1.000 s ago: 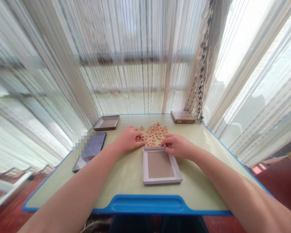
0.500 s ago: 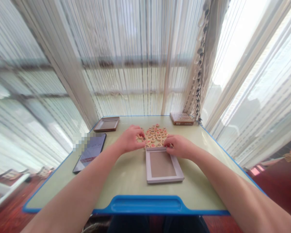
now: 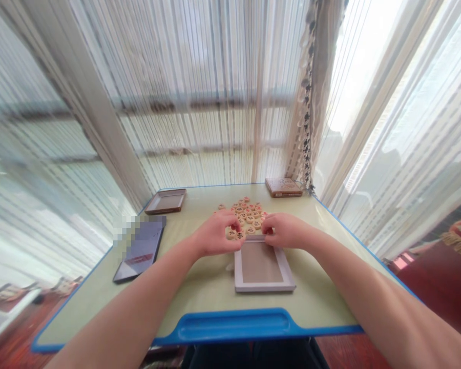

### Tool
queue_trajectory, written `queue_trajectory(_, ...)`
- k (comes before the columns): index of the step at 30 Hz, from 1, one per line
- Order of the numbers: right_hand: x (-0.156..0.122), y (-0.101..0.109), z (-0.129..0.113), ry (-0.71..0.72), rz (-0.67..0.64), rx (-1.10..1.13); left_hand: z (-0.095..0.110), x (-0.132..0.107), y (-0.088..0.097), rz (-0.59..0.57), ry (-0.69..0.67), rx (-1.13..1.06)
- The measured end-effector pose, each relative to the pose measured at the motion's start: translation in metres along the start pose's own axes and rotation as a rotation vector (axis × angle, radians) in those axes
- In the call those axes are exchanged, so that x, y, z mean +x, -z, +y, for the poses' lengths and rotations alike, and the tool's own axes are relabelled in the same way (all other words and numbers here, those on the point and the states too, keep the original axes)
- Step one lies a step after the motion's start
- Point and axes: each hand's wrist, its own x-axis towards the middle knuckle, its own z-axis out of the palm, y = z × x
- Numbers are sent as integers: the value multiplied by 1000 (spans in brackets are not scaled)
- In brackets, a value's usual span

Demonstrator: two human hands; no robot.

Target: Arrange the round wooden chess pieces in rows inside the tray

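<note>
While the game pieces [image 3: 250, 219] lie mid-way across the desk [image 3: 203, 289], just beyond the open box [image 3: 265, 288], the left hand [image 3: 218, 234] curls around the nearest two; the right hand [image 3: 287, 230] bends over the box's far-right corner. Whether either grips, I cannot tell.

Chinese characters in black or red mark the discs [image 3: 249, 219], too small to read; dark characters on top of the box [image 3: 283, 185] are likewise illegible.
</note>
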Motion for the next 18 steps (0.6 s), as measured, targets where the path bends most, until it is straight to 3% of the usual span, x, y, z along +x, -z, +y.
queue_trajectory(18, -1, 1, -1, 83, 40, 58, -4, -1, -5, -69, -12, 65)
